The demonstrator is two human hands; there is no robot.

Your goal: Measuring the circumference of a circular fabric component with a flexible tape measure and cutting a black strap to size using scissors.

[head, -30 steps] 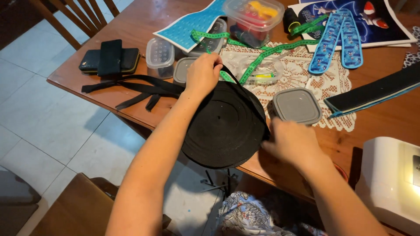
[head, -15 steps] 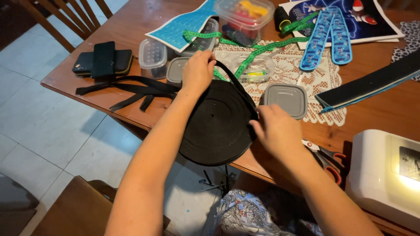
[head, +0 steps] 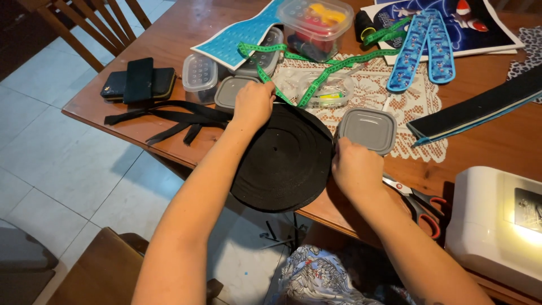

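Head view, looking down on a wooden surface [head: 485, 141] at its near edge. A large flat roll of black strap [head: 285, 161] lies on its side, partly overhanging that edge toward the person. The left hand [head: 252, 104] sits at about 11 o'clock on the roll, fingers curled over the far rim and clenched on it, beside a green measuring tape [head: 316, 79] that crosses the lace mat [head: 389, 96]. The right hand [head: 355, 169] sits at about 3 o'clock, pressed against the roll's side rim; its fingers are turned under, so whether they pinch the strap's loose end or only steady the rim cannot be told. The roll thus lies between the two hands, touching both, with the left hand on the far side and the right hand on the near-right side. A loose band of strap arcs along the upper right rim, from the left hand toward the right. Cut lengths of black strap [head: 169, 118] trail away at 9 o'clock. A grey-lidded box [head: 370, 130] stands just beyond the right hand at 1 o'clock; scissors [head: 420, 200] lie near its wrist at 4 o'clock.
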